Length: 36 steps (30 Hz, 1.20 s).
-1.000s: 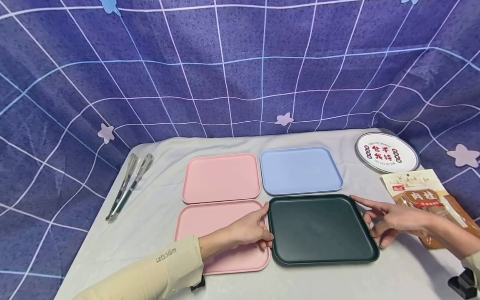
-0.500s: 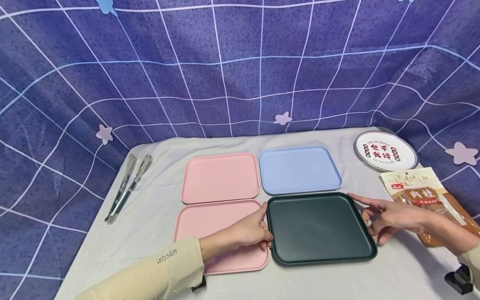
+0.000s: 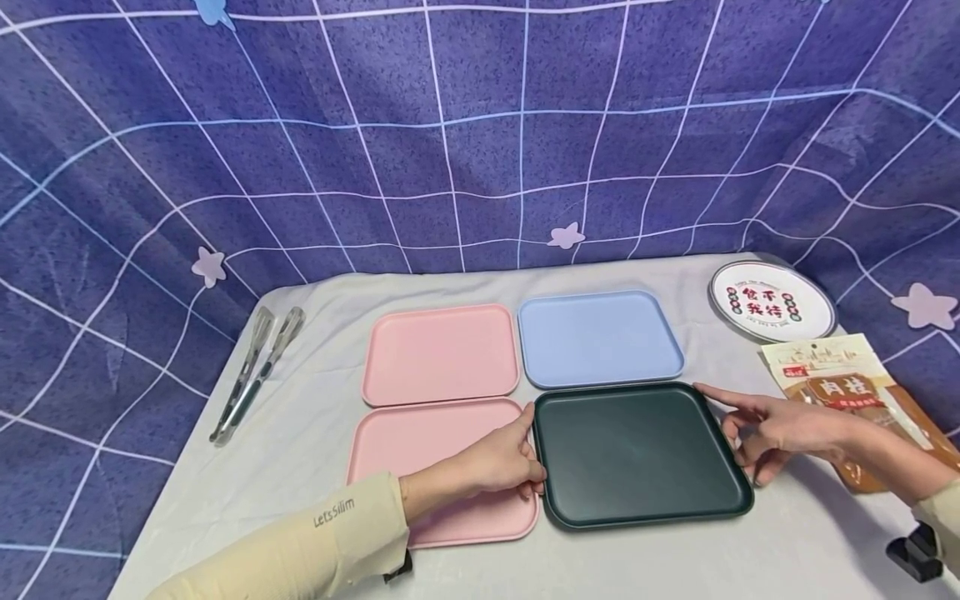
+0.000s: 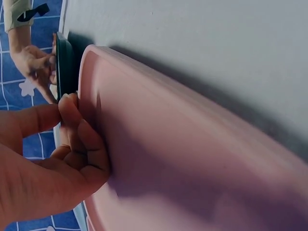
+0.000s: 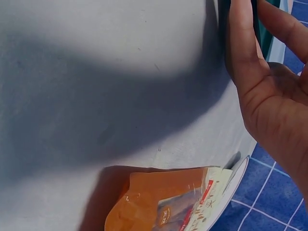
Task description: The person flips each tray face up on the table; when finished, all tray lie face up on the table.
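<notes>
A dark green rectangular tray [image 3: 643, 454] lies on the white cloth, held at its two short sides. My left hand [image 3: 498, 458] grips its left edge, the forefinger pointing along the rim and the other fingers curled, over the near pink tray [image 3: 480, 527]. On the right edge is my right hand [image 3: 783, 435], forefinger stretched to the far corner and thumb low on the side. Behind the green tray sits a light blue tray [image 3: 600, 340], nearly touching it. Another pink tray [image 3: 441, 354] lies at the back left. The left wrist view shows the left fingers [image 4: 91, 144] bent beside the pink rim.
Metal tongs [image 3: 258, 375] with dark handles lie at the table's left. At the right are a white oval plate [image 3: 772, 302] with red lettering and an orange-and-cream food packet [image 3: 847, 392], partly behind the right forearm. A blue gridded curtain [image 3: 480, 150] surrounds the table.
The green tray has shifted very slightly left and back, toward the blue and pink trays. Both hands have stayed on its edges, and the other things have not moved.
</notes>
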### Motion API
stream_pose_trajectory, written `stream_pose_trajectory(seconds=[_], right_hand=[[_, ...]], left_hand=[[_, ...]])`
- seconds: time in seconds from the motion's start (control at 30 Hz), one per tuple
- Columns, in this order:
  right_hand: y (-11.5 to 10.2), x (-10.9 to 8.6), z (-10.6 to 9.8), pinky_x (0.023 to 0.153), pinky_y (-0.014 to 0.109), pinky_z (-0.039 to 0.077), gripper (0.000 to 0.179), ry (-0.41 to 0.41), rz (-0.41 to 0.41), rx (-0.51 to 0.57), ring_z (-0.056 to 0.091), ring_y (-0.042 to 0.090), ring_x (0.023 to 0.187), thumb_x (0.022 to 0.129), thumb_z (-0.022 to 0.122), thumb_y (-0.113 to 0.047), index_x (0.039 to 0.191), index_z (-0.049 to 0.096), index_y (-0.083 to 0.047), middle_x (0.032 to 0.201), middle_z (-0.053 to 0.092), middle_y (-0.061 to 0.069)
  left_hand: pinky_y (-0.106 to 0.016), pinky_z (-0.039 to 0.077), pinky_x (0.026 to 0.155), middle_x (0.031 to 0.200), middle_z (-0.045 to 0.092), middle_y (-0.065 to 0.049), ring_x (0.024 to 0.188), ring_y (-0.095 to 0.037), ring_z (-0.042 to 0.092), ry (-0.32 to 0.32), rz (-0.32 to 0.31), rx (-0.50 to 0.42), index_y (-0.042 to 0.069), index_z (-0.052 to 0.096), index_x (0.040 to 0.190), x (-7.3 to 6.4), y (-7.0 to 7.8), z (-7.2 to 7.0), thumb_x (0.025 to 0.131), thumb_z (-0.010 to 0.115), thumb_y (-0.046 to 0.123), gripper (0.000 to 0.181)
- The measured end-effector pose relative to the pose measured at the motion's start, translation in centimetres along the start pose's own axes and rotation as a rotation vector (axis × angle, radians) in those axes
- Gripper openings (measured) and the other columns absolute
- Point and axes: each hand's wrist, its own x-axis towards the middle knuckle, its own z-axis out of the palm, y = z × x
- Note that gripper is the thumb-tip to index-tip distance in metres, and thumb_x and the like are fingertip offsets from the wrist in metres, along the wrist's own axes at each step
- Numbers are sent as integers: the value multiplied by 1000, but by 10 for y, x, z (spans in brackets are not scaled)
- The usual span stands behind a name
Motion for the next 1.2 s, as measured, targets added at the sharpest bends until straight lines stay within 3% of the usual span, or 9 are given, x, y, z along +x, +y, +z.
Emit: stream_pose_trajectory(seconds=[0.37, 0.63, 0.97, 1.2], right_hand=[[-1, 1, 0, 63, 41, 60, 107, -13, -6, 22, 62, 18, 77, 82, 58, 11, 159, -13, -10, 97, 49, 7], [-1, 2, 1, 63, 41, 60, 107, -20, -11, 13, 63, 19, 77, 82, 58, 11, 159, -13, -10, 95, 51, 7], [-1, 3, 2, 62, 42, 60, 105, -12, -17, -11, 65, 22, 76, 83, 57, 10, 158, -13, -8, 92, 54, 8], [-2, 1, 2, 64, 43, 61, 107, -9, 4, -8, 67, 25, 77, 83, 58, 9, 158, -16, -10, 92, 58, 10]], left_hand=[[-23, 52, 50, 64, 64, -11, 48, -12, 56, 19, 6, 43, -2, -1, 159, 0, 1, 0, 83, 64, -9, 100], [-24, 54, 53, 65, 65, -12, 48, -11, 57, -8, 4, 28, -4, -3, 158, 0, -1, -2, 84, 63, -9, 99], [-25, 55, 54, 63, 66, -6, 47, -11, 58, -20, -12, 41, -4, 1, 158, 0, -4, -4, 89, 58, -1, 90], [-24, 54, 54, 65, 69, -11, 47, -11, 58, -15, -16, 31, -5, 3, 158, 2, -2, -6, 92, 58, 3, 86]])
